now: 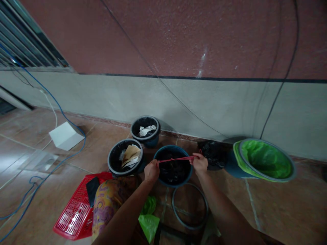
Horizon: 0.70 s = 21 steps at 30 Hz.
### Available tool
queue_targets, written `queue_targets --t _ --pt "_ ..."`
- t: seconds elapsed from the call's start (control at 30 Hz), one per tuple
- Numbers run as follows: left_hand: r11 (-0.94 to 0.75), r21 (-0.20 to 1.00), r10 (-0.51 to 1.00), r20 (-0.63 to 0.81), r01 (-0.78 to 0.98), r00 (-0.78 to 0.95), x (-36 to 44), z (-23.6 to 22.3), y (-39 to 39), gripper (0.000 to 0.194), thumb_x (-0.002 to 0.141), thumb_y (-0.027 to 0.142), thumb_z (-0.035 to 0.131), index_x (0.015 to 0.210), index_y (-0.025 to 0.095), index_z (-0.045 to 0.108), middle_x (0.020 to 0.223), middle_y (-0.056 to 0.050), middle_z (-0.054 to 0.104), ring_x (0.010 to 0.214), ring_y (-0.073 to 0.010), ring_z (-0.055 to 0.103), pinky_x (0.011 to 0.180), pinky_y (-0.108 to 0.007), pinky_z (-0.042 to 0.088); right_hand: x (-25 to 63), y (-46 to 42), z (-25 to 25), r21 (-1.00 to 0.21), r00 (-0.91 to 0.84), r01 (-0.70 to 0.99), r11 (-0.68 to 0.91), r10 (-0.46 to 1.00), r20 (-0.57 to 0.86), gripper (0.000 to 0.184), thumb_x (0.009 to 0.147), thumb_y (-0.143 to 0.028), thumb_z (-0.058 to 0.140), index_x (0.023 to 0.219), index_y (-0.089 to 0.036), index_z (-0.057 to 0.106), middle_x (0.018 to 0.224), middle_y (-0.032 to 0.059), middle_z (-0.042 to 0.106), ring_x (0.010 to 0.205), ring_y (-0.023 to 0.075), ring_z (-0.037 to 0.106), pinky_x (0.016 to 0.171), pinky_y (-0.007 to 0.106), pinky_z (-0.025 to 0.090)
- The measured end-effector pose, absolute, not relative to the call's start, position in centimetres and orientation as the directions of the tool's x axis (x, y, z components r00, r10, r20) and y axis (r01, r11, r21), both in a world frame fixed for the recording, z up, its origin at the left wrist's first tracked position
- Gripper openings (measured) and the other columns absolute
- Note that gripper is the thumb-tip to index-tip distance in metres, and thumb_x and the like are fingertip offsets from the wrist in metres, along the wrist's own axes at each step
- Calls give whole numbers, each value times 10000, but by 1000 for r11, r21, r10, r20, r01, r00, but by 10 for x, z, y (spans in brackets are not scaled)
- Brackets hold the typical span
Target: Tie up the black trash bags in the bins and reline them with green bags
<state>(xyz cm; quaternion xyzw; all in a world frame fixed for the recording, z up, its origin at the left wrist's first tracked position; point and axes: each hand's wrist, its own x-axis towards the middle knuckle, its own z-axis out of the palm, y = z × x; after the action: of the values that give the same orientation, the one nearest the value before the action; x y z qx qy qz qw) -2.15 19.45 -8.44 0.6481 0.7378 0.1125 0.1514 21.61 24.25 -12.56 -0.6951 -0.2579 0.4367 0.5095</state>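
Observation:
My left hand (152, 170) and my right hand (200, 163) are both closed on the ends of a red string (175, 159). Pulled taut, the string crosses over the mouth of a blue bin (171, 148), with what looks like a knot or twist near its middle. Inside that bin lies a black plastic bag (173, 172); I cannot tell whether the string is joined to it. A loose grey ring (174, 211) rests on the floor just in front of the bin. Close to my right hand, a full black bag (214, 153) sits against the wall.
Two lined bins with paper, a nearer bin (109, 163) and a farther bin (158, 133), stand left. At right is a bin with a green liner (265, 160). Green plastic (149, 223), a red basket (74, 212), a phone (92, 190) and a blue cable (59, 106) lie nearby.

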Motion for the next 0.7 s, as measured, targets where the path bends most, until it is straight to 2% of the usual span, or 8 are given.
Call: queue_targets --t 0.1,0.2,0.3,0.37,0.47,0.53,0.63,0.7 --pt "261 586 965 -165 767 -203 -29 -94 191 325 915 326 390 721 155 586 700 -60 631 674 -161 591 609 -254 379 223 234 -134 -919 541 -177 -351 746 -389 222 619 -352 633 757 -189 576 474 -16 564 418 170 583 403 301 497" --pt "400 864 909 -333 306 -250 -28 -95 194 392 880 453 430 727 134 598 674 -56 622 612 -135 557 567 -236 384 226 232 -135 -908 533 -269 -320 736 -417 232 616 -370 652 730 -202 540 480 -20 561 431 176 592 420 324 515" --pt "398 896 897 -425 -196 -121 -19 -82 205 455 794 571 520 799 125 609 906 -102 678 626 -105 563 531 -208 387 223 235 -122 -905 458 -304 -298 787 -413 291 631 -416 671 777 -192 556 558 0 618 492 167 624 482 325 547" --pt "391 864 909 -416 -318 -11 -12 -71 215 460 759 586 566 786 128 600 973 -111 677 627 -91 565 532 -201 396 219 239 -105 -913 372 -304 -271 849 -375 354 641 -465 679 829 -181 583 619 17 651 526 154 632 506 303 549" --pt "384 887 923 -367 -255 116 0 -59 229 416 739 542 618 739 126 589 788 -62 663 614 -90 561 588 -219 432 209 245 -73 -948 222 -233 -218 937 -270 414 660 -522 668 875 -173 611 663 20 661 550 134 621 520 269 533" --pt "308 941 943 -283 -138 178 7 -56 235 335 694 443 693 755 128 598 692 -15 623 610 -90 550 625 -228 440 200 247 -53 -975 128 -101 -198 969 -210 393 689 -517 645 877 -173 630 662 18 658 560 133 613 533 267 524" --pt "132 990 950 -139 44 278 16 -58 240 305 628 269 739 879 137 627 745 -6 642 685 -115 579 695 -246 455 184 245 -29 -983 -53 144 -117 991 -126 285 759 -442 584 848 -182 660 649 17 656 580 137 602 574 271 509" --pt "43 981 937 -105 191 332 20 -61 241 294 658 232 700 934 149 639 822 -31 671 764 -152 609 745 -275 471 173 242 -19 -964 -180 264 -6 982 -56 216 785 -372 554 823 -196 675 686 21 671 628 142 603 623 274 496"
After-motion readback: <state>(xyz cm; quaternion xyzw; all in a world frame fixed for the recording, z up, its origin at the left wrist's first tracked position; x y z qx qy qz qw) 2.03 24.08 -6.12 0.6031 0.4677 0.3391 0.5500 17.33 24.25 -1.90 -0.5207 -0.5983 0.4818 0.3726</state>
